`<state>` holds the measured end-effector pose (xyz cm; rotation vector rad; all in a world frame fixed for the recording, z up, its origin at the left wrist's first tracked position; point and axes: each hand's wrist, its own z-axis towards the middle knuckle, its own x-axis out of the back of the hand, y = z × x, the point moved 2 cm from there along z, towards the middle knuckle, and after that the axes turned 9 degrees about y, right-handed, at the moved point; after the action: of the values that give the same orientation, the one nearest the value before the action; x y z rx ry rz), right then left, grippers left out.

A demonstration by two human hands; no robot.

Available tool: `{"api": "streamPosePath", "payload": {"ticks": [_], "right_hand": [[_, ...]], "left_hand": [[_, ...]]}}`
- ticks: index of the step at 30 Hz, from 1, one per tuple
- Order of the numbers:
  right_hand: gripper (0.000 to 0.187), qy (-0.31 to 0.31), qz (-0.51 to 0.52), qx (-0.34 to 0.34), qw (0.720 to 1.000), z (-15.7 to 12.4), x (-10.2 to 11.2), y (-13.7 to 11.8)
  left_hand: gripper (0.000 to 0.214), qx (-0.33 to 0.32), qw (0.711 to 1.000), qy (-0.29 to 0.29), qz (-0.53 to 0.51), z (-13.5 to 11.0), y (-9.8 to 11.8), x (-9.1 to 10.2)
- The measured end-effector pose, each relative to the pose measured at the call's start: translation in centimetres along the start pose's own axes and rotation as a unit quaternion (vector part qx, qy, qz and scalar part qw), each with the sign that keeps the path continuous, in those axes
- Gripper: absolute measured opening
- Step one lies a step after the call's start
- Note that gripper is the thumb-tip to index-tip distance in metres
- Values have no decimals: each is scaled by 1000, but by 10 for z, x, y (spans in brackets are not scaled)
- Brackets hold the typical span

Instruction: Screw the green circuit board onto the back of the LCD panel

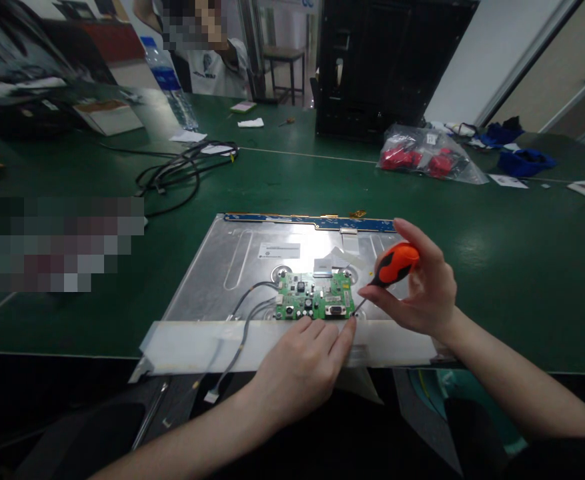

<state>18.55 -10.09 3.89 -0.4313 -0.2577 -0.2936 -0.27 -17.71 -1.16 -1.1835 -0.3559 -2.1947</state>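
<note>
A silver metal panel [232, 267] lies flat on the green table near its front edge, with a small green circuit board [315, 297] on it. My right hand [422, 287] is closed round an orange and black screwdriver [395, 263], whose tip reaches down to the board's right lower corner. My left hand [302, 363] rests at the panel's near edge, its fingers pressed together against the board's lower edge by the screwdriver tip. Grey cables [247, 313] run from the board's left side over the panel's front edge.
Black cables [182, 170] coil at the table's middle left. A plastic bag of red parts [425, 157] lies at the back right, by a black cabinet [382, 60]. A water bottle [169, 83] and another person [212, 60] are at the far side.
</note>
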Motion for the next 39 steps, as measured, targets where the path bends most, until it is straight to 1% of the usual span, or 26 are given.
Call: {"api": "streamPosePath", "payload": {"ticks": [3,5,8,10,13,17,20,22,25,27,31,35,39], "right_hand": [[90,-11,-3,0,1000,1,-1,-2],[90,-14,17,-4,1000,2,-1,-3],[82,-25,76,-4,997,4,0,-7],[76,-35,98,0,995,4,1,-7],[75,-28,78,11,996,3,2,-5],[88,-1,31,31,999,1,2,-1],[94,-13,24,8,1000,1,0,0],[90,-22,32,-14,999,1,-1,-1],[82,-14,57,-20,998,1,-1,-4],[81,-12,81,-24,996,1,-1,-5],[81,-32,124,-39,991,1,-1,-6],[80,-30,106,-34,993,2,1,-4],[85,-33,81,-22,996,3,2,-4]], "left_hand": [[37,-2,1000,9,-1,-1,0,-1],[36,-5,1000,17,-1,-1,0,-1],[35,-7,1000,21,-4,-1,-1,-1],[34,-6,1000,20,-4,0,-1,0],[33,-5,1000,20,-3,1,-1,1],[33,-4,1000,19,-4,2,-1,2],[34,-7,1000,19,-3,1,-1,1],[35,-10,1000,19,-1,0,0,0],[35,-11,1000,22,0,-1,0,0],[34,-8,1000,25,0,0,0,1],[35,-7,1000,22,0,2,0,2],[34,-6,1000,26,-4,1,0,1],[35,-4,1000,30,-6,0,-1,0]]}}
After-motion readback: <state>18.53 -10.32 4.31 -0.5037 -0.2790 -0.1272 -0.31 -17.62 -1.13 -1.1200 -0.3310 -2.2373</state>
